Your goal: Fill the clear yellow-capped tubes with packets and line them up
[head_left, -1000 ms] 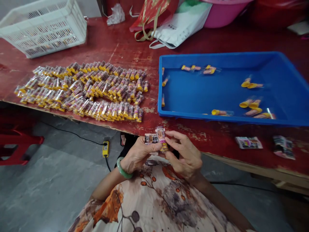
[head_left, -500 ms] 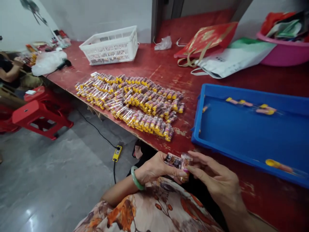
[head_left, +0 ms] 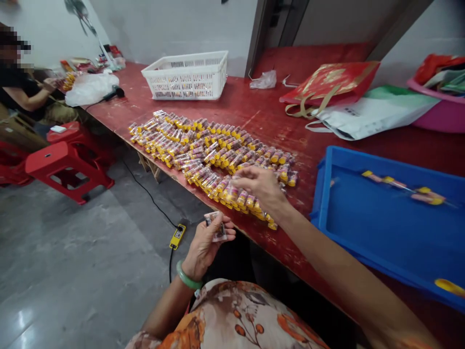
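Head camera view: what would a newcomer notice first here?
The spread of yellow-capped clear tubes on the red table stands out first, the right hand over its near end. A bright blue tray lies to the right, and the left hand holds a small printed card by the table edge.

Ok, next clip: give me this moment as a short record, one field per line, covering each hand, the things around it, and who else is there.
Left hand: holds a small printed card; jade bangle on the wrist
Right hand: over rows of yellow-capped clear tubes; any grip cannot be told
Surface: red worktable
Beside: blue plastic tray with a few tubes in it
Beyond: white plastic crate
Others: co-worker at the far end
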A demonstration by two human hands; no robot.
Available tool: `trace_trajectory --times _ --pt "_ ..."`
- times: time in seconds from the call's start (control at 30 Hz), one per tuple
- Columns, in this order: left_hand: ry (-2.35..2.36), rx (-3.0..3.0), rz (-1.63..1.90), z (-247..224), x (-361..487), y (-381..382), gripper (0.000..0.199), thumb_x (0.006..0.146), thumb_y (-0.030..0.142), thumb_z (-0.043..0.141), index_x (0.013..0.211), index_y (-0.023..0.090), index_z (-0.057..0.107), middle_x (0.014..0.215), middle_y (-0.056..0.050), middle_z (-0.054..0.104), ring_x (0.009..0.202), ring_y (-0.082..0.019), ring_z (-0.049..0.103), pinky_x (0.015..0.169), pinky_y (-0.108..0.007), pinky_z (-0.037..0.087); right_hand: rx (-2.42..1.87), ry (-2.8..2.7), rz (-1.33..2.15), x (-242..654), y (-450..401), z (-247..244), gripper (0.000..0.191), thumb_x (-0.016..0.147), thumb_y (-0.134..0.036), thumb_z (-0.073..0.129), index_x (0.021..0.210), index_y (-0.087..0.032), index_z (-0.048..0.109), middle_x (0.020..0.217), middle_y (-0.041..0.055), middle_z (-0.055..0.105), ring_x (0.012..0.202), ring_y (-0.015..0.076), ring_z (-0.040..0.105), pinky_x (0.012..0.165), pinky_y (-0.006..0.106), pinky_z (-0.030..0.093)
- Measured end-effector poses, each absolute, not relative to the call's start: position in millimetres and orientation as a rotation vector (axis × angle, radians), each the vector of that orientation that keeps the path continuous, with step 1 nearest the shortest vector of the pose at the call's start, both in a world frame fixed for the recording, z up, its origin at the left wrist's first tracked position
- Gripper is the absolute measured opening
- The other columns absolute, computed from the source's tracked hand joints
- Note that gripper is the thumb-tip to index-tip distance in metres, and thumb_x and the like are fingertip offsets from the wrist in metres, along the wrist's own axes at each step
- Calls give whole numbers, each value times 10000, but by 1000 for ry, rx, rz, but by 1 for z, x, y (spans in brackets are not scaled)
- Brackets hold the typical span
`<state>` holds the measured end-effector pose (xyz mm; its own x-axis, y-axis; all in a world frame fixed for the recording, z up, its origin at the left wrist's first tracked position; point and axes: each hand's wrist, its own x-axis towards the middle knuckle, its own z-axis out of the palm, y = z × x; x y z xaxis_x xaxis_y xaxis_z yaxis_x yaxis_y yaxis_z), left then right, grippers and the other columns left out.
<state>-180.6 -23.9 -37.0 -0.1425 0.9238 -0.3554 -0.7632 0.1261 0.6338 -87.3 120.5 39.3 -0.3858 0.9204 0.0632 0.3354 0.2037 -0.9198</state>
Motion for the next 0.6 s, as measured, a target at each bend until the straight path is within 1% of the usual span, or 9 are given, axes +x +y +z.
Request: trace_trajectory --times 0.07,0.13,0.23,0.3,0.37,0.47,0.53,0.6 --pt "855 130 1519 -44 -188 -29 266 778 319 705 872 73 672 762 -99 694 659 -194 685 620 -295 579 -1281 -2008 981 -125 146 34 250 655 -314 659 830 -137 668 764 33 680 660 156 618 571 238 470" --pt "824 81 1478 -50 -189 -34 247 817 302 638 903 72 662 784 -113 700 662 -219 692 573 -309 579 -1383 -2099 857 -152 166 26 183 638 -272 661 759 -135 666 726 52 671 694 203 633 601 276 478" --pt "804 95 1412 -56 -186 -39 280 860 303 552 940 55 652 751 -129 694 579 -202 667 435 -247 513 -1503 -2216 705 -174 180 13 120 606 -230 694 640 -127 643 686 104 651 749 291 640 646 358 481" --pt "791 121 1395 -57 -184 -39 300 872 291 514 957 37 651 718 -136 689 545 -189 648 404 -224 477 -1512 -2312 593 -177 178 10 157 630 -255 717 654 -119 644 730 123 659 799 303 637 690 387 482" --pt "772 131 1391 -55 -183 -38 296 866 266 506 974 32 651 737 -148 699 584 -199 663 443 -235 501 -1467 -2395 486 -172 170 14 247 701 -349 719 754 -117 654 816 106 667 840 259 629 742 388 486" --pt "783 161 1352 -49 -182 -33 243 830 215 572 980 43 654 842 -165 722 717 -235 701 586 -289 573 -1399 -2434 324 -146 156 30 368 807 -502 639 880 -141 648 933 60 657 868 184 608 796 352 480" --pt "804 217 1301 -44 -179 -30 232 805 192 639 993 57 654 923 -173 727 796 -251 708 677 -325 593 -1406 -2385 207 -107 151 43 341 862 -498 565 882 -170 657 976 44 650 909 171 595 821 311 457" --pt "824 268 1257 -41 -173 -28 265 791 200 692 1021 76 650 980 -170 724 836 -257 710 706 -334 597 -1487 -2279 79 -49 156 55 297 914 -403 478 877 -178 667 1013 55 641 969 184 581 846 293 427"
